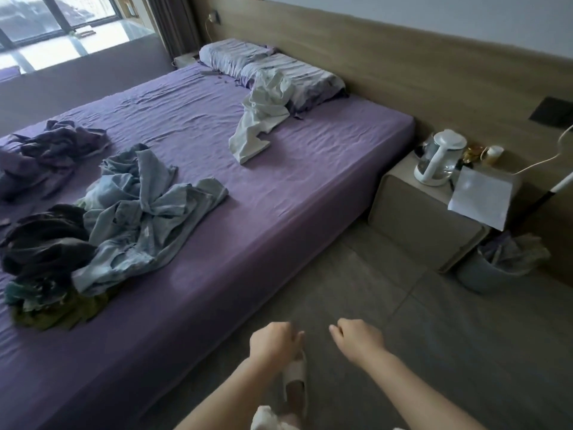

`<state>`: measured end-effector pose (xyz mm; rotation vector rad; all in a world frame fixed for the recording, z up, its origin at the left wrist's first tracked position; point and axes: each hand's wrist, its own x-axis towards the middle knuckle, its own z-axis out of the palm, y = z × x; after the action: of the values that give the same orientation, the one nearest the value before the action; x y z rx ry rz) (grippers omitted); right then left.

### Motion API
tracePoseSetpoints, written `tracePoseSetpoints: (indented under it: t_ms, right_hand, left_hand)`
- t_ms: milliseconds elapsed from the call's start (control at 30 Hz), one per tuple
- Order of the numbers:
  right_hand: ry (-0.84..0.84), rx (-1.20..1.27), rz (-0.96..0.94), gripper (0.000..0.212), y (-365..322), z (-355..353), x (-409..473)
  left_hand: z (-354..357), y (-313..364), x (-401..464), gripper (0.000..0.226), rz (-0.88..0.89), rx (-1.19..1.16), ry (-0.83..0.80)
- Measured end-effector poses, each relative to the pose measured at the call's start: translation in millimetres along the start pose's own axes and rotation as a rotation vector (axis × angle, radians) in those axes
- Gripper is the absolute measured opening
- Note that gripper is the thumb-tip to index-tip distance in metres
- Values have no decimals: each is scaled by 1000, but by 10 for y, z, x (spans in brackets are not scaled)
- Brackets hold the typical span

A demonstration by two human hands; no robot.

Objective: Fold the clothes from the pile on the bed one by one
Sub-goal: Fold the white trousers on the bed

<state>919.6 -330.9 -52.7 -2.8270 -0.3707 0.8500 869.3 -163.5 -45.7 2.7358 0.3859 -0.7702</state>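
A pile of clothes lies on the left of the purple bed: a crumpled light blue garment on top, black clothes and a green piece beside and under it. A dark purple heap sits further back. A white garment trails from the pillows onto the sheet. My left hand and my right hand hang over the floor beside the bed, fingers loosely curled, holding nothing, well away from the clothes.
A bedside cabinet stands to the right of the bed with a white kettle and a sheet of paper on it. A bin sits beside it. A white slipper is on the grey floor.
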Motion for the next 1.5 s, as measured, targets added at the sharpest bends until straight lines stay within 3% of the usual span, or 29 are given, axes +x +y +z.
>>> tracePoseSetpoints:
  t_ms: [367, 667, 1133, 1500]
  right_hand:
    - [64, 6, 80, 33, -163, -922, 1270]
    - [11, 30, 90, 29, 71, -1419, 2090]
    - [-80, -116, -156, 23, 948, -2799, 3844]
    - [-147, -192, -305, 24, 703, -3034, 4654]
  left_hand:
    - [-923, 88, 1539, 45, 68, -61, 17]
    - [-1265, 455, 2401, 45, 77, -97, -22]
    - [-1985, 1620, 3639, 39, -213, -237, 85]
    - [-2268, 1496, 4130, 38, -371, -284, 58]
